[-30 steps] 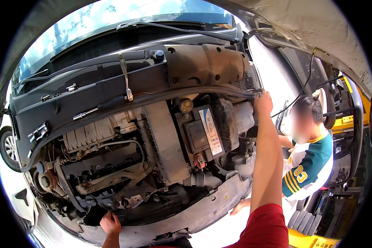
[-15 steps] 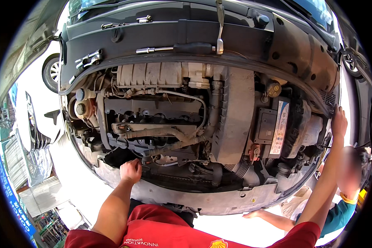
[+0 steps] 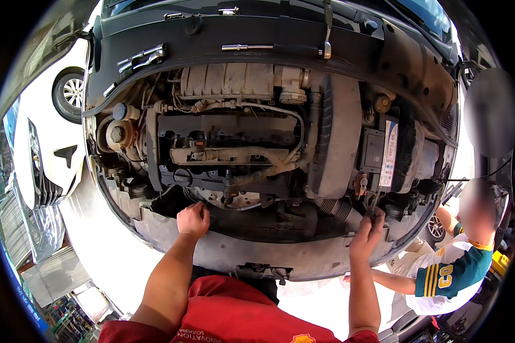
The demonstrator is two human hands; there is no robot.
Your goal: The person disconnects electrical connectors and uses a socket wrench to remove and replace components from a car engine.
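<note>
My left hand [image 3: 193,220] is closed in a fist at the front edge of the engine bay, beside a dark gap [image 3: 174,201]. What its fingers hold, if anything, is hidden. On the right, my right hand [image 3: 366,235] is closed around a slim metal tool with two thin prongs [image 3: 373,200], which looks like pliers. The prongs point away from me, just below the reddish battery terminal [image 3: 360,184] and beside a ribbed black air hose [image 3: 335,208]. The battery [image 3: 373,151] sits behind them.
Ratchets [image 3: 149,57] and a long-handled screwdriver-like driver [image 3: 269,48] lie on the black cowl; a wrench [image 3: 327,34] lies across it. The coolant tank [image 3: 119,134] is at the left. Another person [image 3: 452,268] is at the right, close to my right forearm.
My right hand has come from the bay's far right edge to near the battery, now gripping the pronged tool. My left hand stays at the front edge. The view has shifted.
</note>
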